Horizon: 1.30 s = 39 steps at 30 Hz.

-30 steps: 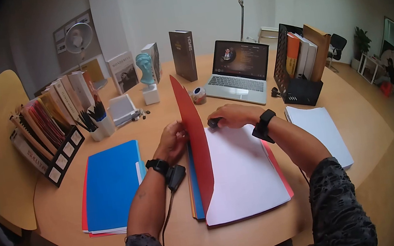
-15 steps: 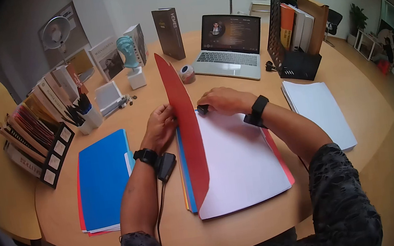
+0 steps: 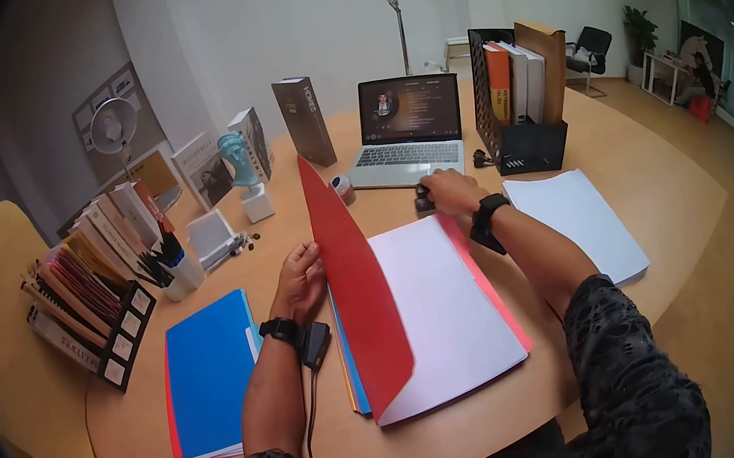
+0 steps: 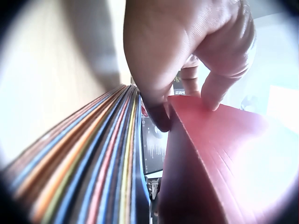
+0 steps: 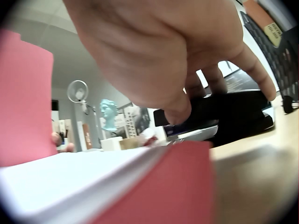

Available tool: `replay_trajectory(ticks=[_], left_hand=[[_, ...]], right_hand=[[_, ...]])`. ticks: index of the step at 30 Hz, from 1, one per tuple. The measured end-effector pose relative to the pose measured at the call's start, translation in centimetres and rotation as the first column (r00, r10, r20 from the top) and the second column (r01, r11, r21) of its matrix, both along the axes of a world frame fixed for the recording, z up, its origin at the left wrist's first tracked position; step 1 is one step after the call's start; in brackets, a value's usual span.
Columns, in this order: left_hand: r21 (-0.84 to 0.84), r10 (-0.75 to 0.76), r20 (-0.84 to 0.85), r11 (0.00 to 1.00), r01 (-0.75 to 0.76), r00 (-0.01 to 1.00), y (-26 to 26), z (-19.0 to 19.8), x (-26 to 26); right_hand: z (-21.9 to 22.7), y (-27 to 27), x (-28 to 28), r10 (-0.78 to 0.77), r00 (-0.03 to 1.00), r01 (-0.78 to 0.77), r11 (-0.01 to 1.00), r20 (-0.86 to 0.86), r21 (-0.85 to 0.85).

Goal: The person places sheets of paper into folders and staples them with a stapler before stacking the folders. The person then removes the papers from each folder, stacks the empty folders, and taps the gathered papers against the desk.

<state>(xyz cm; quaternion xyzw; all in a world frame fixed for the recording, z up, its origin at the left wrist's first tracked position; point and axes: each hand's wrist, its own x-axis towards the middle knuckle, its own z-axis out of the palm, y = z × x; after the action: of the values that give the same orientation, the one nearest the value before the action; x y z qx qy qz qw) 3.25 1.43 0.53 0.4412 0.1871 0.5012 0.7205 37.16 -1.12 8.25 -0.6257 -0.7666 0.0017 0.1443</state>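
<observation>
My left hand (image 3: 301, 279) pinches the raised red cover of a folder (image 3: 356, 286), thumb on one side and fingers on the other in the left wrist view. White paper (image 3: 443, 312) lies inside on the folder's right half. Beneath it are several coloured folders (image 4: 93, 158), their edges stacked in the left wrist view. Beyond the folder's top right corner, my right hand (image 3: 455, 191) grips a black stapler (image 3: 424, 201). In the right wrist view the thumb and fingers straddle the stapler (image 5: 224, 114), low over the table.
A blue folder pile (image 3: 213, 374) lies to the left, a white paper stack (image 3: 575, 225) to the right. Behind stand a laptop (image 3: 409, 163), a black file rack (image 3: 532, 147), a small bust (image 3: 238, 163) and a tape roll (image 3: 343, 189). Books and a pen cup (image 3: 186, 273) are at left.
My right hand has moved with the stapler from the paper's top left corner, right and away to the table beyond the folder. The left hand keeps the red cover raised. The head view has shifted.
</observation>
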Motion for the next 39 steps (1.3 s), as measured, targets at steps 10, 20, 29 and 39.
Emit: replay_trajectory(ticks=[10,20,29,39], left_hand=[[0.025,-0.021,-0.088,0.999,0.023,0.996,-1.2,1.3,0.5],[-0.001,0.116,-0.187,0.993,-0.119,0.975,-2.9,4.0,1.2],[-0.125,-0.044,-0.364,0.992,-0.002,0.930,-7.0,5.5,-0.8],[0.015,0.229,-0.524,0.966,-0.260,0.820,-12.1,9.5,-16.2]], right_hand=[[-1.1,-2.8,4.8,-0.211,0.952,0.267,0.927,-0.222,0.262],[-0.4,-11.8,2.1,-0.213,0.016,-0.368,0.907,-0.977,-0.204],[-1.3,-11.9,-1.0,-0.014,0.138,-0.096,0.995,-0.990,-0.027],[-1.6,-12.3,0.2,-0.179,0.105,-0.307,0.930,-0.978,-0.203]])
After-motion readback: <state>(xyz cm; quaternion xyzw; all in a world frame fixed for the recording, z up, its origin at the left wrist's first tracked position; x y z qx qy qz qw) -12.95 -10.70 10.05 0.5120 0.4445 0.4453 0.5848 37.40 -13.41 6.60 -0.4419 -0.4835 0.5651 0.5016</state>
